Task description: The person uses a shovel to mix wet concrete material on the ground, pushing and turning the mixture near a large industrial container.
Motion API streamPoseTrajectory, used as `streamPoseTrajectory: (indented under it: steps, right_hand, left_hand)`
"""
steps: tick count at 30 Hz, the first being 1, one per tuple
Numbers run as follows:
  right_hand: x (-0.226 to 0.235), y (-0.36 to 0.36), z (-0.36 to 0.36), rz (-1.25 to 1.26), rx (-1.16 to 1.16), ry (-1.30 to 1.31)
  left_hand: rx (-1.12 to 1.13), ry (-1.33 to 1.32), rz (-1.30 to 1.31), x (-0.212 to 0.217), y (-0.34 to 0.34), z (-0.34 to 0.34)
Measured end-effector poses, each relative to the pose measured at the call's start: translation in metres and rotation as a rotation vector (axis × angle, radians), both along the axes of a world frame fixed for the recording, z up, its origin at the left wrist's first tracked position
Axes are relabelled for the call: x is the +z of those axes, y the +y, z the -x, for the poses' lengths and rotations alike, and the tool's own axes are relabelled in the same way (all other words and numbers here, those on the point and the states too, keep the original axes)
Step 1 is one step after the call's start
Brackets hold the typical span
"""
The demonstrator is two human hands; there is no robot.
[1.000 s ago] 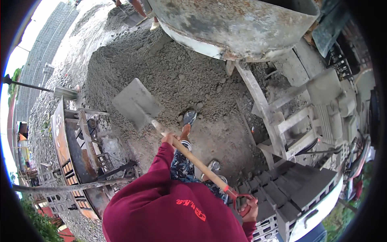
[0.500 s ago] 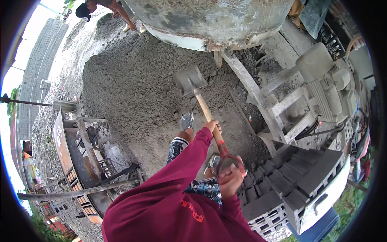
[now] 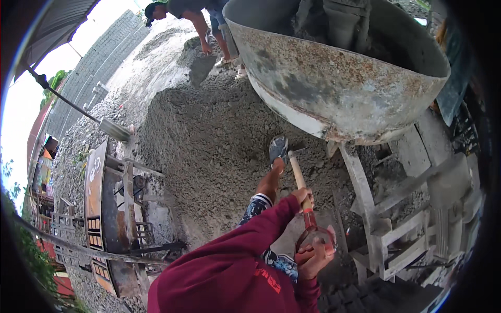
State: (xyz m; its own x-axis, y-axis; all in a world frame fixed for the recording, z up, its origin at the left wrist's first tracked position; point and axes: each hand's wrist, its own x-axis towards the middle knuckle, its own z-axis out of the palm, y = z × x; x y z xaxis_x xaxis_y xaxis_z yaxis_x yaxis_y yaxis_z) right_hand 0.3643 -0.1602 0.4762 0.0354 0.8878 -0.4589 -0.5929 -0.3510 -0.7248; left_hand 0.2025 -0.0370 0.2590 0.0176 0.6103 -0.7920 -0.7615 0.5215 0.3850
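A shovel [image 3: 299, 175] with a wooden shaft and a red grip slants down in front of me. My left hand [image 3: 301, 198] is closed around the shaft just above the red part. At the top end, my right hand [image 3: 314, 259] grips the red D-shaped handle. Most of the blade is hidden in the heap of grey, damp-looking aggregate mix [image 3: 209, 135]; only a dark edge of it shows. My left shoe [image 3: 278, 148] stands on the mix right beside the blade.
A large rusty metal drum [image 3: 344, 88] stands ahead on the right, above a grey frame [image 3: 360, 188]. At far left a co-worker [image 3: 201, 26] bends over the heap. A rusty metal machine [image 3: 109, 208] and a long pole [image 3: 104, 254] lie to my left. Dark blocks [image 3: 365, 300] sit at lower right.
The shovel blade has gone from lying visible on the mix to mostly buried. My left foot has stepped forward beside it. The view has shifted, showing more of the drum and co-worker.
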Motion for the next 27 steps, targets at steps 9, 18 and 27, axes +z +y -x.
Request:
streamPoseTrajectory:
  steps: [9, 18, 27]
  right_hand:
    - [-0.06, -0.006, -0.074, 0.213, -0.106, -0.051]
    - [-0.326, -0.1, -0.213, 0.627, -0.378, -0.586]
    - [-0.221, -0.054, -0.073, 0.774, -0.648, -0.784]
  left_hand:
    - [-0.157, 0.138, 0.149, -0.025, -0.067, -0.055]
    - [-0.343, 0.271, 0.383, -0.173, 0.01, 0.03]
    - [-0.061, 0.278, 0.352, -0.274, 0.122, 0.066]
